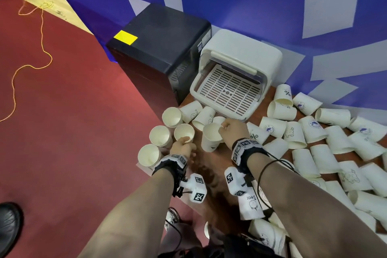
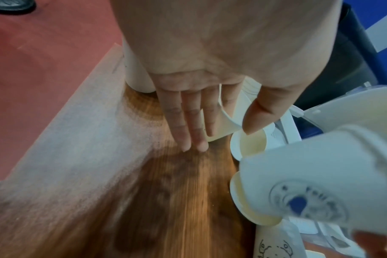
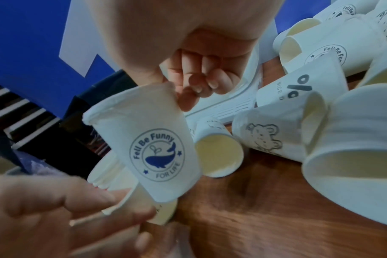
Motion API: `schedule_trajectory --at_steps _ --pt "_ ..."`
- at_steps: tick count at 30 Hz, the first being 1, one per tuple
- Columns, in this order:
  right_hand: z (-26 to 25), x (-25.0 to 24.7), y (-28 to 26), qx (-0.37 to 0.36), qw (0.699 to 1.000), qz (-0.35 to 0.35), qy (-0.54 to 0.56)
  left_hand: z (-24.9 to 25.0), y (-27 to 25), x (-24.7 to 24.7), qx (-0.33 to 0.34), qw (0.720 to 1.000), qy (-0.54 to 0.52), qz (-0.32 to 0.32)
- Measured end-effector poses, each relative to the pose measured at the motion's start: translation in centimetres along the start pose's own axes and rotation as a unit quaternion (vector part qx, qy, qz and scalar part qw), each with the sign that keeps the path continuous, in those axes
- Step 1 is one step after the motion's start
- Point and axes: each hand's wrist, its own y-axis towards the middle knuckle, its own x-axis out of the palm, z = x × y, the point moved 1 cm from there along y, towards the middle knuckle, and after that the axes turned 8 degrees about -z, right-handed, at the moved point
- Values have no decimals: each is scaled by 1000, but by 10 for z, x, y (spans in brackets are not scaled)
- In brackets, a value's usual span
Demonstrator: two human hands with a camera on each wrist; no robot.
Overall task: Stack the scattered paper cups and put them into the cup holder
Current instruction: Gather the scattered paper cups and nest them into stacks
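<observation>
right hand (image 1: 231, 130) has a white paper cup with a blue whale logo (image 3: 154, 148) pinched by the rim, thumb and curled fingers clamped on the edge, cup upright and lifted off the brown wooden table (image 1: 211, 165). left hand (image 1: 181, 146) is pinching the rim of another plain white paper cup (image 1: 184, 132), thumb inside the mouth and index finger on the outside wall, the other fingers mostly straight and pointing down toward the tabletop. that cup sits at the table's left edge in a little cluster with three more upright white cup stacks (image 1: 160, 135). the white plastic cup holder box with a slotted tray (image 1: 230, 88) is at the back of the table, lid up, right beside a black box-shaped machine with a yellow sticker (image 1: 159, 42). loads of white paper cups lying on their sides (image 1: 314, 132) cover the right half of the table, some with bear drawings, some with a percent sign. red floor on the left with an orange cord (image 1: 27, 65) trailing across it.
</observation>
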Motion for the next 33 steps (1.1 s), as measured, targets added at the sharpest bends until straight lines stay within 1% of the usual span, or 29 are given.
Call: schedule_trajectory --at_steps 3,6,8,10,13,16,19,21,23,26,29,33 --pt "-13 -3 7 10 997 33 66 2 -1 3 34 998 45 0" --pt "-28 -3 14 3 993 52 107 -2 -7 -1 47 998 33 29" --pt "-38 1 18 -4 992 46 121 -5 -12 -4 62 996 37 53" --pt "-45 7 20 -9 992 28 119 -7 -13 -8 70 995 29 64" --pt "-53 22 22 -15 996 9 87 -9 -13 -12 58 996 30 67" --pt "-55 36 25 -20 999 -12 38 -12 -12 -15 29 996 53 68" --pt "-52 44 28 -15 999 -31 20 -24 1 -17 -12 996 71 57" --pt "-51 45 28 -14 999 -39 22 -29 7 -17 -33 995 92 36" --pt "-51 44 27 -19 998 -51 35 -24 1 -14 -35 994 100 8" --pt "-53 42 27 -28 997 -58 42 -14 -9 -12 -25 995 99 -13" --pt "-53 41 28 -31 997 -63 26 -11 -10 -12 -21 994 110 -15" --pt "-48 38 32 -33 998 -56 -28 -8 -11 -13 -53 988 145 -9"
